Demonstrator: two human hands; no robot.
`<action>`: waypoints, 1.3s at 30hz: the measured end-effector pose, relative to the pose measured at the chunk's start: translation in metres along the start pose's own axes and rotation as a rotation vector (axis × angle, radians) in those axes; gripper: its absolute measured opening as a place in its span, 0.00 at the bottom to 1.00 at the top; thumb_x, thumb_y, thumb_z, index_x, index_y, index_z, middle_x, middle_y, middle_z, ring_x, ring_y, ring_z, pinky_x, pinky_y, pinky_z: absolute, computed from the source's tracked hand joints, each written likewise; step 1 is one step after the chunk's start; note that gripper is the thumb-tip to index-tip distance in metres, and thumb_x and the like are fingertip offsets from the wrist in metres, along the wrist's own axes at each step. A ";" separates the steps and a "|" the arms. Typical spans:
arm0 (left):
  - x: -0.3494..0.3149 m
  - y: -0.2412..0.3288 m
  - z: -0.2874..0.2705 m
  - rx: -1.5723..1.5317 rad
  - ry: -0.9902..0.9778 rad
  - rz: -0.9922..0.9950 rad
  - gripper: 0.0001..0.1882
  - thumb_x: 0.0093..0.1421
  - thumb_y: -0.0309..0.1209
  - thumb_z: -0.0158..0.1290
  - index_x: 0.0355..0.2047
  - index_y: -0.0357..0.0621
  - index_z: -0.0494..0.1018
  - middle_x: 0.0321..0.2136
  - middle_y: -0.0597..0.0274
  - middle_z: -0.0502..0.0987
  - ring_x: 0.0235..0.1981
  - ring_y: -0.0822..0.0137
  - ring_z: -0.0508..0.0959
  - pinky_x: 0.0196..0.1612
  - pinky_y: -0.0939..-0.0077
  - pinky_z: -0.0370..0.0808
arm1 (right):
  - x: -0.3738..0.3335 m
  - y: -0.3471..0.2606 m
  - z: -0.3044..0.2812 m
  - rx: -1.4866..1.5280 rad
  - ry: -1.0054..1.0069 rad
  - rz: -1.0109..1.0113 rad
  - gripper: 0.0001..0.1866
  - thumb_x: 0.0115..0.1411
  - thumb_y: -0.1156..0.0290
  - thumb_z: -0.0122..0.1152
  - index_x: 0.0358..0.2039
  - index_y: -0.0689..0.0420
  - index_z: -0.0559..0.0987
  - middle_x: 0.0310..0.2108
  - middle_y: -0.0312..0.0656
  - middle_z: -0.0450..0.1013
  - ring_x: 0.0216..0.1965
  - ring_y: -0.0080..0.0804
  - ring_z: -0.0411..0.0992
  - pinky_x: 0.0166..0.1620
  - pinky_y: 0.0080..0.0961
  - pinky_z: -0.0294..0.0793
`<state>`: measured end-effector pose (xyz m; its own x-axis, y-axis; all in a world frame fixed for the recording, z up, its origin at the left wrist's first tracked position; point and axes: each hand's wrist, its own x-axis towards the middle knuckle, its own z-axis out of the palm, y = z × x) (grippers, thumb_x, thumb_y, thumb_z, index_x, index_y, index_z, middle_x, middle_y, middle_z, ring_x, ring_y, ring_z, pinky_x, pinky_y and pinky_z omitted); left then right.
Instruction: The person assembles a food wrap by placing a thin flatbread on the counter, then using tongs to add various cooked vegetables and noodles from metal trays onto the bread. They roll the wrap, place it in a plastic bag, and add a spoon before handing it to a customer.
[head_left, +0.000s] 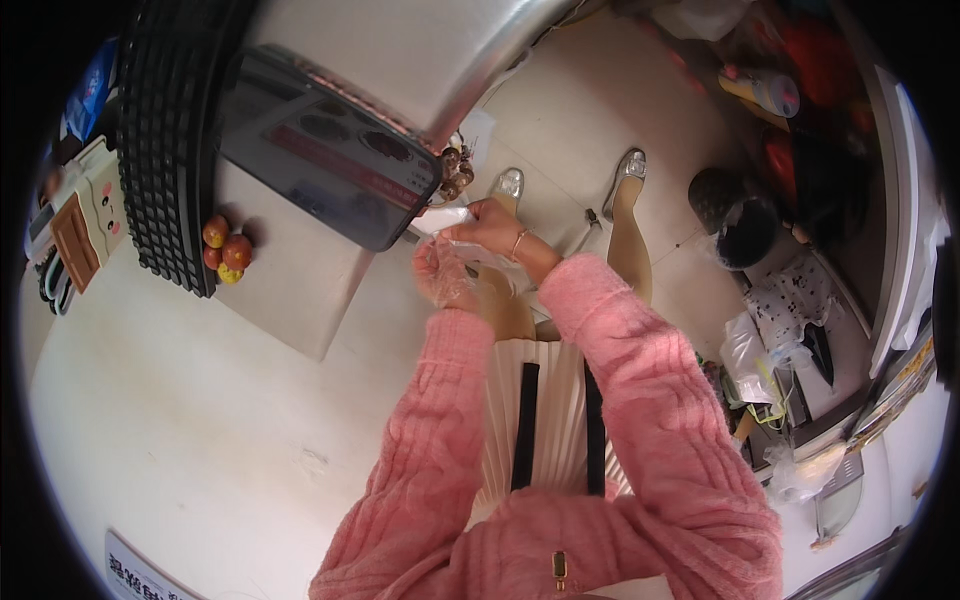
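The left hand (440,272) sits inside a clear plastic glove (447,285) just below the dark tray (330,165). The right hand's (490,225) fingers pinch its cuff; pulling evenly should avoid tearing.

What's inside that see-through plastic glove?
The left hand is inside the clear glove; its fingers show through the plastic. The right hand pinches the glove's edge and covers part of it, so that part stays hidden.

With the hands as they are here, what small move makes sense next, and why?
Probably the right hand should tug the clear glove further down over the left hand. The film already wraps the left fingers, and the right fingers pinch its loose edge near the wrist.
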<state>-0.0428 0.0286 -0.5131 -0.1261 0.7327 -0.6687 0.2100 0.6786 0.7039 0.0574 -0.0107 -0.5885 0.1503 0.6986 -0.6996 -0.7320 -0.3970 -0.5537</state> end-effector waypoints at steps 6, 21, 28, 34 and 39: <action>-0.037 -0.008 0.004 0.040 -0.100 0.166 0.13 0.66 0.31 0.62 0.47 0.43 0.71 0.43 0.63 0.76 0.43 0.69 0.76 0.46 0.74 0.76 | -0.010 -0.024 0.007 0.059 0.000 0.057 0.31 0.46 0.56 0.83 0.41 0.70 0.83 0.37 0.45 0.82 0.37 0.31 0.80 0.41 0.29 0.79; -0.050 0.031 0.003 0.197 -0.100 0.359 0.10 0.76 0.33 0.46 0.37 0.43 0.70 0.32 0.71 0.72 0.33 0.79 0.69 0.39 0.81 0.70 | -0.060 -0.055 -0.018 0.452 -0.146 0.081 0.12 0.65 0.68 0.69 0.43 0.64 0.84 0.36 0.35 0.81 0.36 0.19 0.75 0.43 0.22 0.77; -0.047 0.039 -0.013 0.372 -0.142 0.434 0.12 0.77 0.32 0.40 0.34 0.44 0.66 0.29 0.72 0.65 0.31 0.76 0.63 0.37 0.80 0.66 | -0.064 -0.067 -0.013 -0.344 0.317 -0.315 0.14 0.66 0.65 0.69 0.39 0.66 0.82 0.32 0.34 0.78 0.34 0.20 0.71 0.40 0.25 0.73; -0.042 0.047 -0.007 0.410 -0.126 0.379 0.13 0.76 0.31 0.40 0.31 0.43 0.63 0.27 0.69 0.64 0.31 0.73 0.62 0.37 0.76 0.66 | -0.092 -0.056 0.012 -0.083 0.105 -0.167 0.12 0.64 0.67 0.70 0.38 0.64 0.80 0.29 0.30 0.73 0.32 0.17 0.67 0.37 0.23 0.71; -0.025 0.044 -0.012 0.587 -0.239 0.546 0.15 0.76 0.35 0.42 0.30 0.45 0.63 0.27 0.73 0.62 0.30 0.77 0.61 0.35 0.77 0.64 | -0.084 -0.029 0.022 0.116 0.049 -0.088 0.10 0.66 0.67 0.69 0.36 0.63 0.84 0.29 0.23 0.73 0.31 0.11 0.65 0.35 0.15 0.69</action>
<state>-0.0416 0.0412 -0.4629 0.3347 0.8752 -0.3492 0.6610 0.0460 0.7489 0.0517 -0.0448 -0.5038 0.2473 0.6965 -0.6736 -0.7861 -0.2622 -0.5597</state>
